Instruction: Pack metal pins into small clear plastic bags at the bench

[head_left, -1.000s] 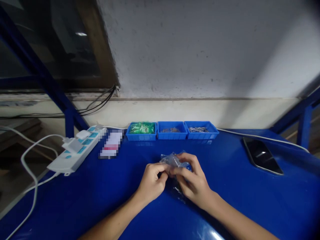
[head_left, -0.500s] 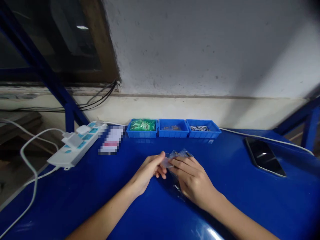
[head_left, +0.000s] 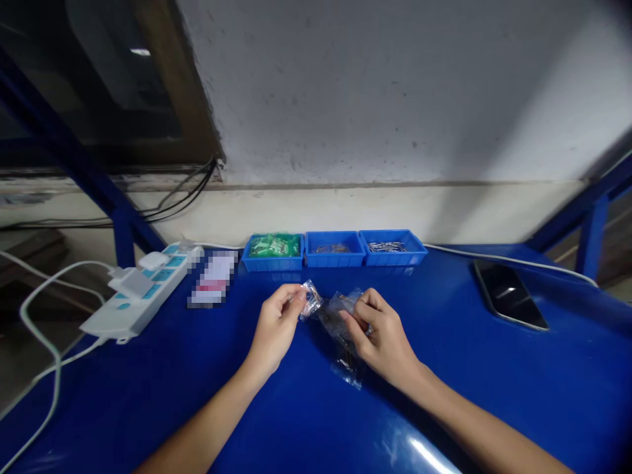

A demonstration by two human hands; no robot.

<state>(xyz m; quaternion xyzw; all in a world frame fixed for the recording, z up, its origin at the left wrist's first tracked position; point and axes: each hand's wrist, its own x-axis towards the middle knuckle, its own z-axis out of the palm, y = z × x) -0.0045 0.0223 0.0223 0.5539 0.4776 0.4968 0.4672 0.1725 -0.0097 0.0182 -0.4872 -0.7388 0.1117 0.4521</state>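
Between the thumb and fingers of my left hand (head_left: 277, 324) is a small clear plastic packet (head_left: 311, 300) with tiny metallic pieces inside, too small to name. My right hand (head_left: 384, 337) pinches a larger crumpled clear plastic bag (head_left: 336, 318). Part of that plastic hangs below my right fingers, with dark thin pieces showing in it. The packet and the bag are close together, and I cannot tell whether they touch. Both hands are above the middle of the blue table (head_left: 276, 421).
Three blue bins stand along the wall: one with green-and-clear packets (head_left: 274, 246), one with small parts (head_left: 333, 249), one with metal pins or screws (head_left: 388, 247). A white power strip (head_left: 143, 293) and a pixelated card (head_left: 214, 280) are left, a phone (head_left: 511, 294) right.
My hands have moved apart. The small packet now shows in my left fingers, and my right hand has turned, holding the crumpled bag. The whole view has shifted slightly.
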